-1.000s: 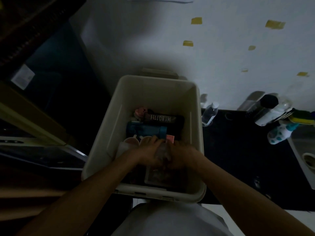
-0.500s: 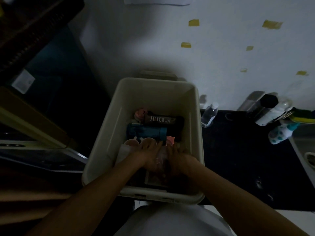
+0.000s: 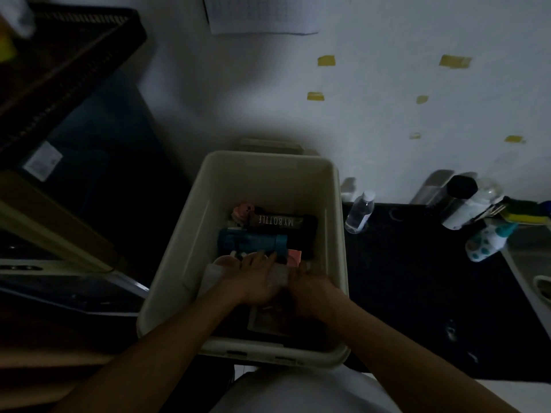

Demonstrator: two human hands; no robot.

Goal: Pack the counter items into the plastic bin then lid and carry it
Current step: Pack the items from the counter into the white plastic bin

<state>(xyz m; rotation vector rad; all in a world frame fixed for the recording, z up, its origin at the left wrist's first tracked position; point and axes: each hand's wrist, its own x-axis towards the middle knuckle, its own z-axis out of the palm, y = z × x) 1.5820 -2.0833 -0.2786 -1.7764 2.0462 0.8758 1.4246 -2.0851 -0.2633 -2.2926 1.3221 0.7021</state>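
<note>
While both forearms are down inside the cream rectangular plastic bin [image 3: 268, 180], left-hand grip [image 3: 256, 278] lies w/ fingers fairly straight on a pale crumpled thing [image 3: 279, 275]; right-hand grip [image 3: 310, 290] touches it too, fingers hidden, can't tell if curled. Teal cylindrical bottle [image 3: 253, 241] & black "MY BOTTLE" flask [image 3: 280, 222] lie farther in. Small clear plastic bottle [image 3: 359, 214] stands on black table [image 3: 417, 293], right of bin.

Dim, underexposed, grainy view. The white wall [image 3: 387, 114] at 1 o'clock is brightest, with a soft shadow at 12. The plastic bin [image 3: 268, 186] interior is murky; 9 o'clock sinks into black. The edges bow.
</note>
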